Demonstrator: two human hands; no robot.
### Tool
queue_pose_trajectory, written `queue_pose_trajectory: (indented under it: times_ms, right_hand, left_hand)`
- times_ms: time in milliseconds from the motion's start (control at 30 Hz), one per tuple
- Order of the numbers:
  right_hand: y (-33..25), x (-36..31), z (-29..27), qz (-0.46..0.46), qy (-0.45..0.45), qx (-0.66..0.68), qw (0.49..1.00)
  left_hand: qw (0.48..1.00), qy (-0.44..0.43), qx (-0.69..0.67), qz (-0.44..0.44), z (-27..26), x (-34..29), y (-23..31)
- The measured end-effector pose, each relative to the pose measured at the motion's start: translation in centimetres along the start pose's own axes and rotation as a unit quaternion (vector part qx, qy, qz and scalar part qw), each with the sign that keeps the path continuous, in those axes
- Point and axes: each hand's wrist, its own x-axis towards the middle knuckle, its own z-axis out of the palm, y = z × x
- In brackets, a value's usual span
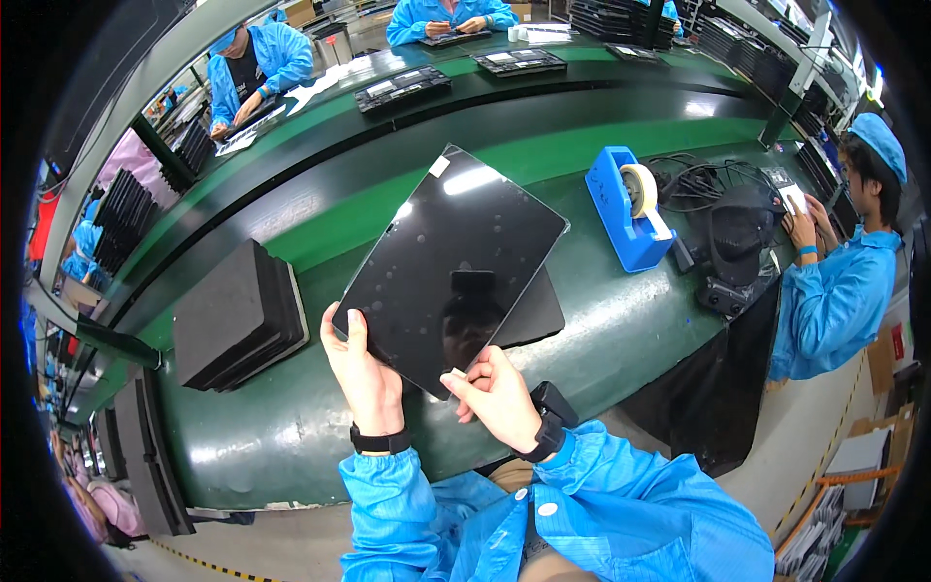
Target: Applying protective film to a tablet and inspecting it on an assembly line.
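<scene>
Landmark: 1 blue tape dispenser [611,209], upright on the green bench [606,339], bearing 1 pale roll [633,191]; probably kept there for easy reach of the right side.
Panel: 1 glossy black panel [456,257], left of the dispenser and partly nearer the wearer; tilted, its face toward the wearer, with small round marks and 1 pale tab [439,167] at the top corner. The slant seems to let light show up the surface.
Left hand: 1 left hand [367,378], left of the dispenser and nearer the wearer; clamped on the panel's lower left edge, thumb on the face, fingers at and behind the edge, seemingly carrying the weight.
Right hand: 1 right hand [497,393], nearer the wearer than the dispenser and to its left; thumb and finger pinched together on the panel's bottom corner, leaving most of the face uncovered. Whether a film edge is caught too: cannot tell.
Slab: 1 dark flat slab [540,312], left of the dispenser, partly hidden behind the panel.
Stack: 1 pile of dark slabs [238,315], well left of the dispenser, apart from the hands; presumably piled to save bench space.
Cables: 1 black tangle [689,179], just right of the dispenser.
Cap: 1 black cap [739,233], right of the cables and dispenser.
Co-worker: 1 person in blue [839,301], far right of the dispenser.
</scene>
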Motion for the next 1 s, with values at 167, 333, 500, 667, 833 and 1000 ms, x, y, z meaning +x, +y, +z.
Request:
queue_pose_trajectory:
  times_ms: [167,333,500,667,833,1000]
  right_hand:
    - [0.1,-0.2,-1.0,0.005,0.021,-0.014,1.0]
    - [-0.6,-2.8,-2.1,-0.111,0.066,-0.138,0.982]
    - [-1.2,-1.7,-0.4,-0.223,0.069,-0.223,0.947]
    - [0.1,0.1,-0.8,-0.012,-0.032,-0.068,0.997]
    - [-0.1,0.0,-0.8,0.063,-0.12,0.106,0.985]
    - [-0.8,-0.3,-2.6,0.034,-0.193,0.18,0.964]
  left_hand:
    - [1.0,-0.002,0.001,0.011,0.0,0.0,0.2]
    - [0.999,0.02,0.017,0.04,0.0,0.5,0.6]
    - [0.999,0.02,0.015,0.042,0.7,0.1,0.2]
    - [0.997,0.04,0.03,0.052,2.1,-1.0,-0.8]
    - [0.996,0.056,0.063,0.003,1.7,-1.4,-1.5]
    - [0.998,0.037,0.046,-0.019,-0.1,0.0,-2.9]
